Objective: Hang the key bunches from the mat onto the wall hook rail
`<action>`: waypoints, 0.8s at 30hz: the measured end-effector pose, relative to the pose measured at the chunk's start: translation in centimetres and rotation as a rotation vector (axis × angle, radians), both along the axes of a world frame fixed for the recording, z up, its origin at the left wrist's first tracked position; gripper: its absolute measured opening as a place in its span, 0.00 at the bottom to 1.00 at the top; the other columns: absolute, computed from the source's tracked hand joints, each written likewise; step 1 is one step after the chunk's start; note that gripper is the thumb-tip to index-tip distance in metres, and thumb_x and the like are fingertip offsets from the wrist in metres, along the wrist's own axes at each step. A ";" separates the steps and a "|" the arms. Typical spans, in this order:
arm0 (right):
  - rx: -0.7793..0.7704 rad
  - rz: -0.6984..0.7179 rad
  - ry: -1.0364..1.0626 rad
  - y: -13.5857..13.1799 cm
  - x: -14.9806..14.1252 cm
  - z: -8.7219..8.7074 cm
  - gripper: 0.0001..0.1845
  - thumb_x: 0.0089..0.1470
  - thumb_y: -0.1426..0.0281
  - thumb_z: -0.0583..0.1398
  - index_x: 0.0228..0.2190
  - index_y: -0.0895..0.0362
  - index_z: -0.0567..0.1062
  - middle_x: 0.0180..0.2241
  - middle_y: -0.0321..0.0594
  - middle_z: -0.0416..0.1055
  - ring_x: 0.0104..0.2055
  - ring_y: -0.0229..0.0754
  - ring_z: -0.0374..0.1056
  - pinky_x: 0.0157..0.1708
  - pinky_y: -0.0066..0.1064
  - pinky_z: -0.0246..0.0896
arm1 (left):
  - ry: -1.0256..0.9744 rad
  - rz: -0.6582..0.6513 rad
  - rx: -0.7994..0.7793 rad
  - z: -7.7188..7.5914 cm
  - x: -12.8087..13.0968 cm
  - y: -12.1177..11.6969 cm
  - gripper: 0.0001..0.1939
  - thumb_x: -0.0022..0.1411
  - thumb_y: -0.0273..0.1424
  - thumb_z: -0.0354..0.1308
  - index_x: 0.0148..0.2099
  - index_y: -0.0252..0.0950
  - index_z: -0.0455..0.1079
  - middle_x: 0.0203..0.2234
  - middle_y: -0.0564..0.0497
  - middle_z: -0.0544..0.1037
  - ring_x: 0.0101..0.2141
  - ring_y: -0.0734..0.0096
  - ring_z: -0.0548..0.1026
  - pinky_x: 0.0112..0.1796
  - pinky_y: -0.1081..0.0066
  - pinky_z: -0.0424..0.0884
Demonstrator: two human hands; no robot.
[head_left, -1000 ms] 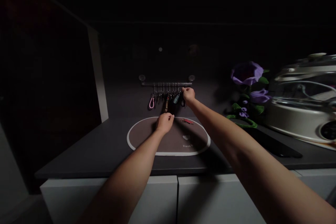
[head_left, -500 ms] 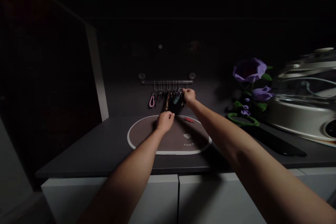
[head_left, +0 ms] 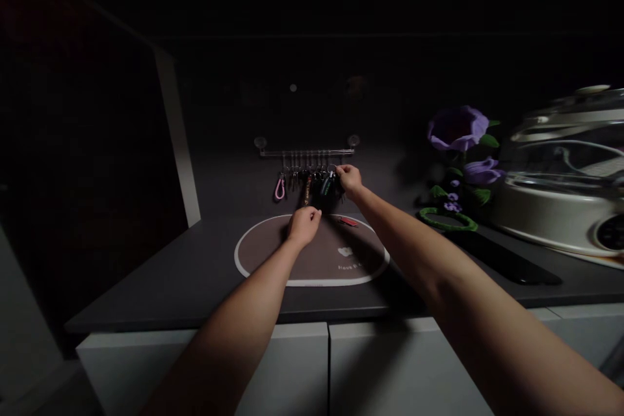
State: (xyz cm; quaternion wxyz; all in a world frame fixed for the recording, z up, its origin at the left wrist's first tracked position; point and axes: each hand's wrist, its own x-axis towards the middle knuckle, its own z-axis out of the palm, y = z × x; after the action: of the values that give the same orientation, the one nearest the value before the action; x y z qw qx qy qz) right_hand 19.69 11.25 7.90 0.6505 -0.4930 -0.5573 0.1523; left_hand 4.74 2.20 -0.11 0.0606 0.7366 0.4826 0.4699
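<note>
A clear hook rail on the dark wall carries several keys and fobs, among them a pink loop strap and a brown lettered strap. At its right end my right hand is closed in a pinch on a metal key ring, with a dark fob hanging just left of the fingers. My left hand is closed lower down, over the brown mat; whatever its fingers hold is hidden. Behind it on the mat lies a red object, perhaps a pocket knife.
Purple artificial flowers with a green ring base stand to the right. Beyond them is a white appliance with a clear cover. A flat black object lies on the dark counter. White cabinet fronts are below.
The dark fob by my right hand has turned, showing a narrower side. Both hands keep nearly the same places; the whole view has shifted slightly.
</note>
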 end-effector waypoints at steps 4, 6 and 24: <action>-0.016 0.031 -0.041 -0.8 0.4 -0.1 0.15 0.45 0.64 0.55 0.32 0.62 0.73 0.27 0.39 0.71 0.28 0.35 0.64 0.33 0.28 0.60 | -0.004 -0.007 0.007 0.1 0.0 -0.1 0.14 0.57 0.33 0.49 0.29 0.32 0.72 0.22 0.50 0.73 0.24 0.76 0.66 0.28 0.75 0.57; -0.015 0.047 -0.059 -1.3 0.6 -0.2 0.15 0.45 0.65 0.55 0.34 0.62 0.73 0.28 0.39 0.71 0.29 0.35 0.64 0.34 0.29 0.60 | 0.005 -0.011 0.001 0.1 0.0 -0.3 0.13 0.57 0.33 0.49 0.29 0.32 0.72 0.22 0.50 0.73 0.24 0.76 0.66 0.28 0.75 0.58; -0.221 0.064 -0.436 -7.3 2.9 -6.9 0.07 0.44 0.72 0.59 0.30 0.59 0.75 0.31 0.41 0.74 0.32 0.38 0.68 0.36 0.29 0.61 | 0.102 -0.076 -0.033 0.1 -0.1 -1.0 0.12 0.56 0.32 0.49 0.31 0.32 0.73 0.24 0.49 0.75 0.26 0.74 0.68 0.29 0.75 0.60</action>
State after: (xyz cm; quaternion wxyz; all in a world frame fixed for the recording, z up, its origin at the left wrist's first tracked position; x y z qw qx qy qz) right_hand 22.59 3.92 0.96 0.4518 -0.5645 -0.6798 0.1228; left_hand 4.64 1.24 0.00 0.0659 0.7765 0.4642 0.4211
